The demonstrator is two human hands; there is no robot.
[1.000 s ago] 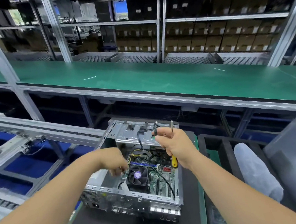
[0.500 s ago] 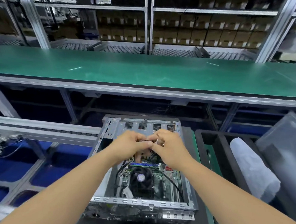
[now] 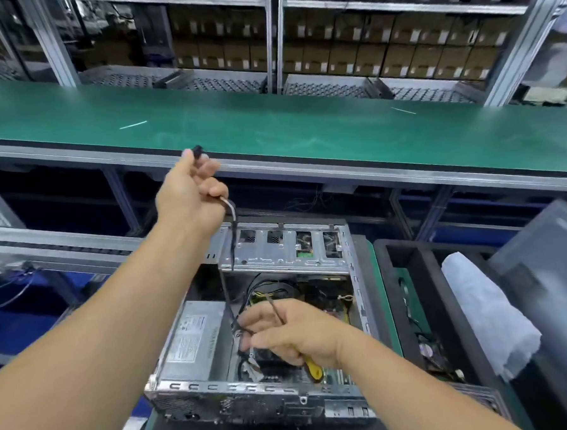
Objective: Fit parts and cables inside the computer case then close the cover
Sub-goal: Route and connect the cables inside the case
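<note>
Above the open computer case point(image 3: 258, 314), the left hand point(image 3: 189, 196) pinched a limp, light cable point(image 3: 232, 237) best held at its connector, while the right hand point(image 3: 291, 332) gripped a screwdriver point(image 3: 313, 369) inside.

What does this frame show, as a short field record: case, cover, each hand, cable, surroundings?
case: open case, internals exposed
cover: not on
left hand: left hand raised above case, grip on cable end
right hand: right hand inside case, holds cable lower down and a yellow-handled screwdriver
cable: black, runs from left hand down into case
surroundings: green bench behind; foam tray at right
</note>
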